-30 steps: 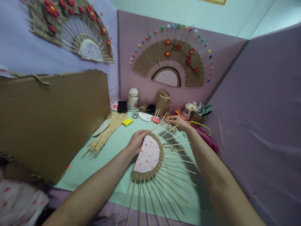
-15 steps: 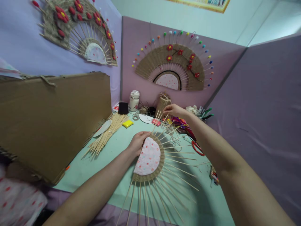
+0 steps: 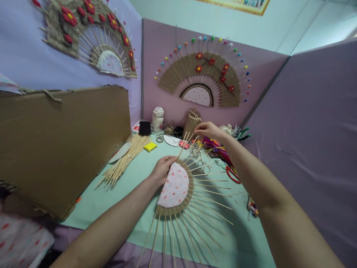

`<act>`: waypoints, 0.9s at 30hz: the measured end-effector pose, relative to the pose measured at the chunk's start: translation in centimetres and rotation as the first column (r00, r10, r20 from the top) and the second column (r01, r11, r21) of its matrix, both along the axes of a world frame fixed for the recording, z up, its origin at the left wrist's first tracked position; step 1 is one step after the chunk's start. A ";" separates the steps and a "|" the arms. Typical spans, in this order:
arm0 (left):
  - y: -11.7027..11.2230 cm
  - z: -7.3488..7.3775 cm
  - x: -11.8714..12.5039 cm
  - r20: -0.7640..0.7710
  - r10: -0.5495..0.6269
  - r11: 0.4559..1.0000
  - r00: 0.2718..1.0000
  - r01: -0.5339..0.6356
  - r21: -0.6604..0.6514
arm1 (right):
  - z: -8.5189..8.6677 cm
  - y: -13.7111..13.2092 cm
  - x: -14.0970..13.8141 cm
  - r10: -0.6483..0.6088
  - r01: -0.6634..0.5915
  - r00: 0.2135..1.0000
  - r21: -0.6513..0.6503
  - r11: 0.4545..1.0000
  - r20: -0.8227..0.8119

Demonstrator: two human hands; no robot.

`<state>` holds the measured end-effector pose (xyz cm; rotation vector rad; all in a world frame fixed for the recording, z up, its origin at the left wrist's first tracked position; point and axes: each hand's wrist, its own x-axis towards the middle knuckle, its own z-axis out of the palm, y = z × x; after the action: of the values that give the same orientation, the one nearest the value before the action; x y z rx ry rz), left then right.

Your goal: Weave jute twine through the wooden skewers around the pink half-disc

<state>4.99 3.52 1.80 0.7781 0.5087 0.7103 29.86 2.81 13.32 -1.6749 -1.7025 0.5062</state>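
Observation:
My left hand is closed on the upper corner of a half-round fan frame. The frame has a white centre with a red floral print, a woven twine border, and thin bamboo sticks radiating outward. Its straight edge faces left, and some lower sticks reach past the table's front edge. Beyond the fan, my right hand is raised at the tips of the uppermost sticks, thumb and fingers pinched together. What lies between those fingertips, if anything, is too small to make out.
A bundle of bamboo sticks and a yellow packet lie left. At the back stand a twine spool and a white jar. Red-handled scissors lie right. Cardboard borders the left; a finished fan hangs behind.
My right hand has shifted very slightly near the stick tips. My left hand keeps its hold on the fan frame. The whole view has moved a little.

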 end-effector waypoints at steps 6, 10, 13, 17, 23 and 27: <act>0.0 -0.2 0.0 0.017 -0.010 1.000 1.000 0.010 0.005 | -4.2 -2.6 2.3 -0.064 0.024 0.940 -0.123 0.992 -0.336; 0.0 0.0 -0.1 0.018 -0.005 1.000 1.000 0.005 0.008 | -7.8 -3.9 2.4 -0.090 0.018 0.909 -0.177 0.984 -0.407; 0.2 0.4 -0.4 0.032 0.019 1.000 0.999 -0.020 0.008 | -9.5 -5.1 1.7 -0.096 0.006 0.901 -0.210 0.978 -0.424; 1.2 1.1 -0.8 0.078 0.095 0.995 0.992 -0.096 0.008 | -10.5 -6.6 0.4 -0.109 0.004 0.872 -0.215 0.977 -0.477; 3.0 1.4 -1.3 0.126 0.216 0.975 0.968 -0.221 0.029 | -11.4 -6.8 -2.5 -0.083 -0.030 0.823 -0.190 0.981 -0.562; 3.3 1.0 -1.4 0.137 0.261 0.963 0.956 -0.268 0.033 | -11.8 -7.1 -4.2 -0.007 -0.150 0.779 -0.197 0.969 -0.627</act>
<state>3.63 6.80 2.84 0.7121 0.4806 1.0204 25.61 -4.31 1.55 -1.3693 -1.2374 1.1998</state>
